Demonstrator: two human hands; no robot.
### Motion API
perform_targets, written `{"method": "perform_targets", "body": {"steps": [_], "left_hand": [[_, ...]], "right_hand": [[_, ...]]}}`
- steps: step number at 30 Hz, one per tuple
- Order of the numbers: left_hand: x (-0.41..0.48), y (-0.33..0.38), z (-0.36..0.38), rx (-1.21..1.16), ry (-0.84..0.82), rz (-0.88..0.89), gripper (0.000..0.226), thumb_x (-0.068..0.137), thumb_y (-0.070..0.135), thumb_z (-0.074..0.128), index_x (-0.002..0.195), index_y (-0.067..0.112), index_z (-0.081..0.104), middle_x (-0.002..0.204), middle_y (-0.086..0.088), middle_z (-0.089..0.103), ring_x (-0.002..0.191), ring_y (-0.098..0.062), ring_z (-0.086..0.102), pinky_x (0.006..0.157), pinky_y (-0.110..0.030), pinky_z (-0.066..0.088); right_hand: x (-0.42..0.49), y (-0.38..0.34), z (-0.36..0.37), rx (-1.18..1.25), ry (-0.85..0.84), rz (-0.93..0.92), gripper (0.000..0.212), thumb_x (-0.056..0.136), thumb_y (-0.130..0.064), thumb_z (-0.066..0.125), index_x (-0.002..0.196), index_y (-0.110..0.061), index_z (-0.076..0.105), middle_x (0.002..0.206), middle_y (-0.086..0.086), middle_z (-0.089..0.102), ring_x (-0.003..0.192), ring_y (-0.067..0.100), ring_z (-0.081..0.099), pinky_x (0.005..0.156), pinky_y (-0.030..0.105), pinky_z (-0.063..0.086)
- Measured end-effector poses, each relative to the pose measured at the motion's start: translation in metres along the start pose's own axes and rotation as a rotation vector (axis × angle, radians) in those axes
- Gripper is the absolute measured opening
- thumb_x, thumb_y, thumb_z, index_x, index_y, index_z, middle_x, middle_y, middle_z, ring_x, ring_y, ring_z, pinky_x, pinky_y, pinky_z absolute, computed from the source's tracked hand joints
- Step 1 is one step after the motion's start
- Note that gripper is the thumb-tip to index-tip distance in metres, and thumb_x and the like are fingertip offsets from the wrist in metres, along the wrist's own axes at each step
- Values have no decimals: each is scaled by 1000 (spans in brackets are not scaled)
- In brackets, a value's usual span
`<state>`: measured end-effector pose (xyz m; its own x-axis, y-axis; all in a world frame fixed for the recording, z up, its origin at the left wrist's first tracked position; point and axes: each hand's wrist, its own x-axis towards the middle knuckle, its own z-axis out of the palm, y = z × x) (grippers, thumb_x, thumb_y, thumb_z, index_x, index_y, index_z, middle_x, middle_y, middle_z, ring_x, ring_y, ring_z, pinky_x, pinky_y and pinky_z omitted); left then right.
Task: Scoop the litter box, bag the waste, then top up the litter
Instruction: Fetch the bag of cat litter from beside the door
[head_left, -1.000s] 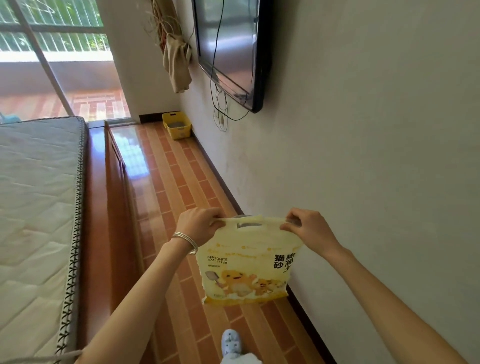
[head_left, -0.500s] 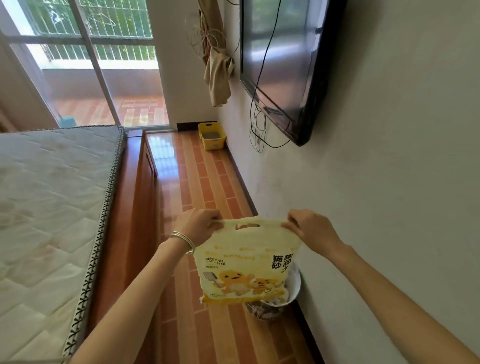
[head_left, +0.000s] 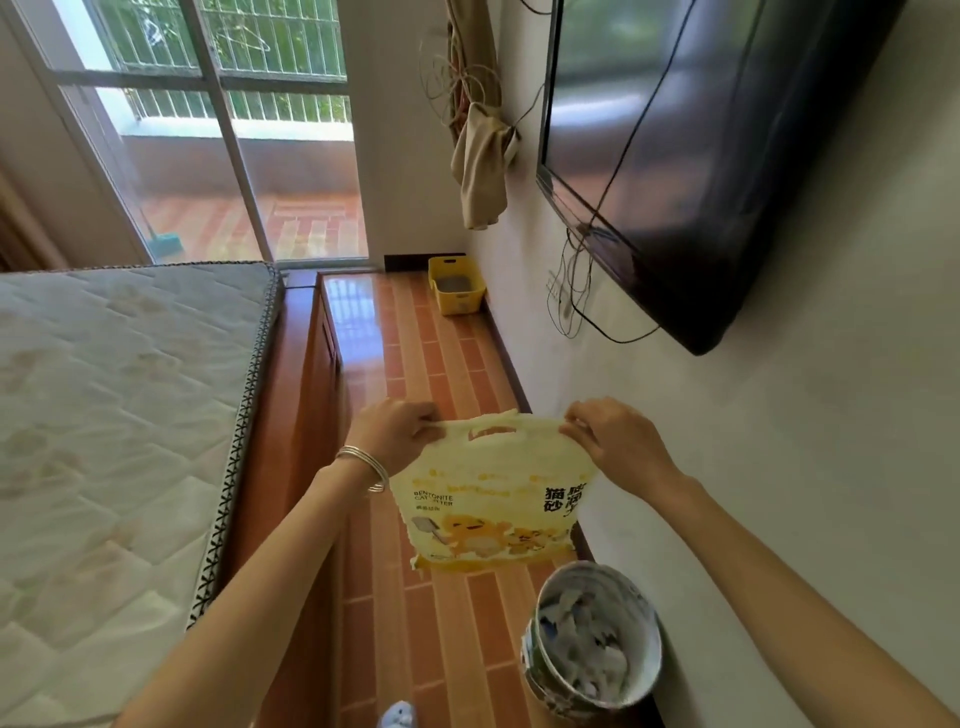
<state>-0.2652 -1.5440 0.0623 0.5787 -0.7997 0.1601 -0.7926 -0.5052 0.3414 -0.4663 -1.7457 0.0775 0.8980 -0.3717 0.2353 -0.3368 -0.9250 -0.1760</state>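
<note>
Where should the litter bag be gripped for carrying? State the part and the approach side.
Grip the cut-out handle slot at the top edge of the cat litter bag, coming from above. The bag hangs upright, pinched at its top corners by the left hand and right hand, leaving the slot free.

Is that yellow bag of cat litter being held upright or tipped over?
Upright. The litter bag hangs straight down from its top corners, pinched by the left hand and right hand, handle cutout on top. Whether its top is opened, cannot tell.

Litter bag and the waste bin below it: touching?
Apart. In the head view both hands hold the litter bag up by its top corners, and bare floor tiles show between its bottom edge and the waste bin.
</note>
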Motion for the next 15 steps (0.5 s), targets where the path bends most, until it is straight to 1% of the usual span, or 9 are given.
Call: {"method": "perform_targets", "body": {"steps": [3,6,9,15], "left_hand": [[33,-34,-15,-26,15,3,14,89,35,58,94,27,67,93,5,70,89,-19,61,64,-27,39],[60,-64,-28,-4,13,27,16,89,36,57,96,27,68,94,4,69,89,-19,61,63,-26,37],[83,-95,-34,-5,4,36,15,89,35,58,95,26,68,92,5,69,88,-18,61,62,-25,33],[121,-149,-33,-21,-30,1,10,87,36,60,90,30,68,89,10,70,87,-16,62,61,-25,34]], "right_hand": [[47,-12,9,13,22,-2,23,93,-36,49,88,-15,57,78,-3,59,73,17,52,62,26,36],[86,-24,18,24,11,17,25,93,-37,48,87,-14,55,77,-2,58,71,17,51,59,26,36],[120,-36,34,28,-12,36,26,93,-39,46,87,-15,54,78,-1,58,72,16,51,59,25,36],[178,-51,59,32,-63,20,25,94,-39,46,89,-15,54,81,-2,58,72,14,49,60,24,35]]}}
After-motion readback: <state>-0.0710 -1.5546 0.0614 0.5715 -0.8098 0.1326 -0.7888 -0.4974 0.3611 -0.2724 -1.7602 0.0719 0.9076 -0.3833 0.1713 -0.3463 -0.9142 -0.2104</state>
